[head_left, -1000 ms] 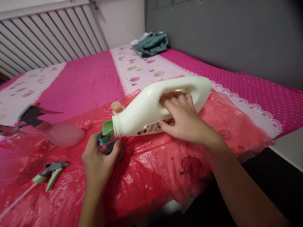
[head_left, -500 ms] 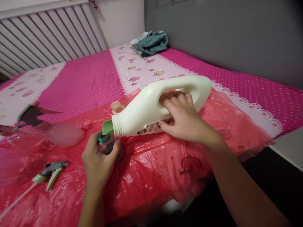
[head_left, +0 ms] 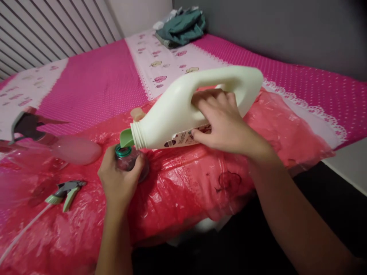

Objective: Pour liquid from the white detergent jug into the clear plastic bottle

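Note:
My right hand (head_left: pixel 220 118) is closed round the handle of a large cream plastic jug (head_left: pixel 172 107), which lies tilted almost on its side with its threaded neck pointing left. A green spout (head_left: pixel 126 138) sticks out of the neck. Right under the spout's tip is the green-rimmed mouth of a small clear bottle (head_left: pixel 128 159), with my left hand (head_left: pixel 119 172) wrapped round its body. Whether liquid is flowing I cannot make out. On the left lies a loose grey and green spray trigger (head_left: pixel 67 191) with a thin white tube.
Red plastic sheeting (head_left: pixel 183 191) covers the near part of a bed with a pink patterned spread (head_left: pixel 94 80). A pink spray bottle (head_left: pixel 76 149) lies at the left. Behind the jug's neck sits a pale cap (head_left: pixel 138 114). Folded green clothes (head_left: pixel 183 26) lie at the back.
The whole scene has shifted upward in view. The jug's base end is raised somewhat more, steepening its tilt toward the small bottle. Both hands keep their grips.

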Demonstrator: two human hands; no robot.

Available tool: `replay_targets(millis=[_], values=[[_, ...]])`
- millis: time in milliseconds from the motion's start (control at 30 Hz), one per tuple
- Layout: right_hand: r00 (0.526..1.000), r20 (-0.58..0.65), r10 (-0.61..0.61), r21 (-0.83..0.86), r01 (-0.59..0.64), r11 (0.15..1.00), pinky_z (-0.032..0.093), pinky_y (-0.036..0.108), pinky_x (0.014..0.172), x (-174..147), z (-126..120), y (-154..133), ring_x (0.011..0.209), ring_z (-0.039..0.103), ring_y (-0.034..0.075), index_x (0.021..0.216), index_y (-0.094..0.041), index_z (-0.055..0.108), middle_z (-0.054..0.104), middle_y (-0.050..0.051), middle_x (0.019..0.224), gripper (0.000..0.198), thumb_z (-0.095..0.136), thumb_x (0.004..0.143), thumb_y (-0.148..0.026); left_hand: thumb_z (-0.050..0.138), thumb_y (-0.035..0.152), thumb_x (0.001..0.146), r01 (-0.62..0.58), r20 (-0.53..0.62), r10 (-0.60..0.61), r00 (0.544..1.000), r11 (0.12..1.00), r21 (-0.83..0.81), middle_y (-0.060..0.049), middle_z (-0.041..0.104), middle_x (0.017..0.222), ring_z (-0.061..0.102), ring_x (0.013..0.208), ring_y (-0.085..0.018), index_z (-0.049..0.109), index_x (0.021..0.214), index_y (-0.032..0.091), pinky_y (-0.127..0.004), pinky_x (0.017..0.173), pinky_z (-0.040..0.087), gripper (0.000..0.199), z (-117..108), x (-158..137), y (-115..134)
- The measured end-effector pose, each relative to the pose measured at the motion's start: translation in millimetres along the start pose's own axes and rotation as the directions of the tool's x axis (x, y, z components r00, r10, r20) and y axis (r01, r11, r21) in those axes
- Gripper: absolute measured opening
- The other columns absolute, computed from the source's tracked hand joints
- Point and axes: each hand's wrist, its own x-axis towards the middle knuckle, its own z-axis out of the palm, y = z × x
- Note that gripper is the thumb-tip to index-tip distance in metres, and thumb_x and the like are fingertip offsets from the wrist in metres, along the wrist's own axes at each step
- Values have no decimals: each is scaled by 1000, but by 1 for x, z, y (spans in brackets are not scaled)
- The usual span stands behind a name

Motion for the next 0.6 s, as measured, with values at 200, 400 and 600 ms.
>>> replay_targets(millis=[200,400,600], values=[[999,2,-43,27,43,999,34,65,116,3,3,9,139,43,45,152,-18,48,56,15,145,70,59,84,-35,75,42,79,-35,-26,35,999,999,-9,1,62,87,60,80,-20,61,97,22,-35,76,47,30,4,2,-2],[1000,20,-17,0,17,1000,37,65,116,4,-3,8,139,45,43,148,-23,51,57,13,149,68,59,83,-43,76,35,76,-56,-32,56,998,998,-4,2,58,85,56,78,-18,58,93,20,-32,76,44,29,5,2,1],[997,70,39,-35,-37,999,34,61,121,6,-10,4,146,41,43,156,-21,49,52,9,158,79,56,82,-49,73,39,72,-86,-50,85,995,996,-18,1,56,84,53,77,-17,60,95,18,-31,74,43,35,10,7,-3]])
